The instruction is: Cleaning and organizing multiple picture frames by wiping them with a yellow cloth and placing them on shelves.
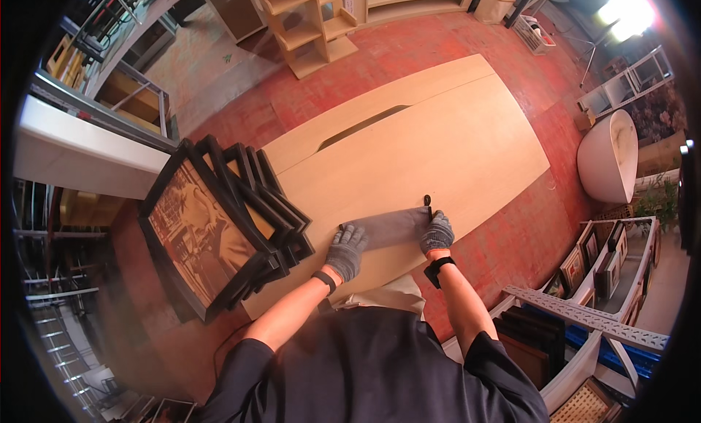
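Observation:
A folded grey cloth [395,227] lies as a long strip near the close edge of a light wooden table [465,144]. My left hand [346,253], in a grey knit glove, rests flat over the cloth's left end. At its right end, my right hand [437,234], gloved the same way, has its fingers on the cloth's dark edge; whether they pinch it cannot be told. A small black loop [427,200] sticks out just above that end. Left of my hands, a stack of black-framed pictures [202,237] lies on the table, fanned unevenly, with a brown-toned picture on top.
A wooden shelf unit [306,34] stands beyond the table on the red floor. A white tub-shaped object [605,157] is at the right. Metal racks with framed pictures [575,264] stand at the lower right. A white beam [87,149] reaches towards the stack from the left.

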Demonstrator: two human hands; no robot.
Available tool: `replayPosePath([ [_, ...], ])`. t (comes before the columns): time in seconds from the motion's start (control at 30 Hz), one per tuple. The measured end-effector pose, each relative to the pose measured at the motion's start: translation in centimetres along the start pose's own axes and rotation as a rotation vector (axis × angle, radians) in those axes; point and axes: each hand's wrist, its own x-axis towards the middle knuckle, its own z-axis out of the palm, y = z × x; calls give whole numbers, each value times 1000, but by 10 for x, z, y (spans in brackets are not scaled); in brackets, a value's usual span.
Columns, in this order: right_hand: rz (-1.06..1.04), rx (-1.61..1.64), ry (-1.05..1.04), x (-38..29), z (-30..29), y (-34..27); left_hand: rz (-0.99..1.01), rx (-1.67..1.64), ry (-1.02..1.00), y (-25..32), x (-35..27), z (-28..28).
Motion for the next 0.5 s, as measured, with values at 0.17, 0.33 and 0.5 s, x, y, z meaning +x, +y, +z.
replayPosePath([
  [0.17,-34,97,-101,9,0,7,-13,15,8,6,-8,0],
  [0.33,-25,213,-23,4,-11,-1,1,20,-29,-2,-10,-6],
  [0.5,-285,364,131,-45,-17,-54,-17,-33,29,-3,-12,-5],
])
